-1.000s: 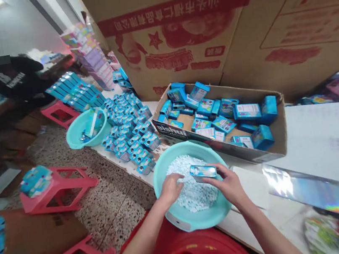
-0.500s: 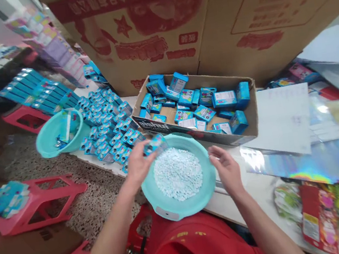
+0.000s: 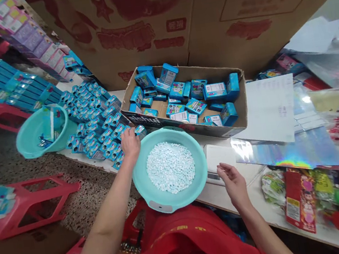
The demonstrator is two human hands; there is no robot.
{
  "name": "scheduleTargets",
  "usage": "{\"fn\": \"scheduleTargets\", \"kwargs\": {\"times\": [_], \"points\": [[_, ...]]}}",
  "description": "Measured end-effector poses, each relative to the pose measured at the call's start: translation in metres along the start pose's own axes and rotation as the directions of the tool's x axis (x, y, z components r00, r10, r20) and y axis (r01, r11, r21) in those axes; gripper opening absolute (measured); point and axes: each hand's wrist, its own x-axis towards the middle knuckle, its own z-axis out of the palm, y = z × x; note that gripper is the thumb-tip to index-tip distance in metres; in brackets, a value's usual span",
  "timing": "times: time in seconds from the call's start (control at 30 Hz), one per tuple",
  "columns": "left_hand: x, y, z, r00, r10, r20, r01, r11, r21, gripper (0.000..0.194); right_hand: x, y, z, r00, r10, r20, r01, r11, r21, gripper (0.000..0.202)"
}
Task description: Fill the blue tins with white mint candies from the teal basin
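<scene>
My left hand (image 3: 130, 144) is at the right edge of many small blue boxes (image 3: 94, 132) standing in rows, its fingers closed round one small box (image 3: 140, 132). Right of it, a turquoise basin (image 3: 142, 182) holds a heap of small pale tablets (image 3: 171, 167). My right hand (image 3: 233, 181) hovers right of the basin, fingers curled with thumb near the fingertips; whether anything tiny is between them cannot be made out. A white scale (image 3: 220, 157) lies just beyond that hand. Behind the basin, a cardboard tray (image 3: 238, 130) contains several larger blue boxes (image 3: 196, 105).
Another turquoise basin (image 3: 25, 140) with a few items stands at the left, above a red stool (image 3: 40, 201). White paper (image 3: 269, 112), shiny film (image 3: 291, 151) and candy packets (image 3: 300, 201) lie at the right. A large carton (image 3: 205, 24) rises behind the tray.
My left hand has moved from over the basin's rim, with a small box, to the rows of boxes. My right hand has drawn away from the basin, and the scale shows more. The view has shifted.
</scene>
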Motion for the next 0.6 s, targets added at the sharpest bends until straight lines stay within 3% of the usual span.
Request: {"fn": "scheduleTargets", "kwargs": {"times": [0.1, 0.17, 0.3, 0.37, 0.5, 0.6], "points": [[-0.036, 0.016, 0.011, 0.981, 0.168, -0.099, -0.181, 0.973, -0.141, 0.024, -0.002, -0.003, 0.024, 0.999, 0.012, 0.043, -0.012, 1.0, -0.013, 0.056], [-0.064, 0.031, 0.03, 0.979, 0.205, -0.016, -0.203, 0.954, -0.22, 0.028, -0.001, -0.005, 0.042, 1.0, -0.021, 0.022, 0.022, 1.0, -0.022, 0.062], [-0.107, 0.062, 0.077, 0.965, -0.024, 0.262, 0.058, 0.991, -0.12, 0.054, 0.0, -0.002, 0.071, 0.99, -0.127, -0.067, 0.12, 0.988, -0.099, 0.069], [-0.121, 0.076, 0.091, 0.944, -0.045, 0.327, 0.082, 0.992, -0.098, 0.062, 0.0, 0.003, 0.078, 0.981, -0.169, -0.098, 0.152, 0.976, -0.155, 0.066], [-0.141, 0.107, 0.1, 0.889, 0.264, 0.374, -0.166, 0.947, -0.275, 0.06, 0.003, 0.012, 0.08, 0.969, -0.2, -0.146, 0.171, 0.967, -0.19, 0.06], [-0.154, 0.126, 0.095, 0.858, 0.346, 0.38, -0.204, 0.908, -0.365, 0.045, 0.005, 0.015, 0.079, 0.955, -0.263, -0.138, 0.233, 0.951, -0.201, 0.054]]}}
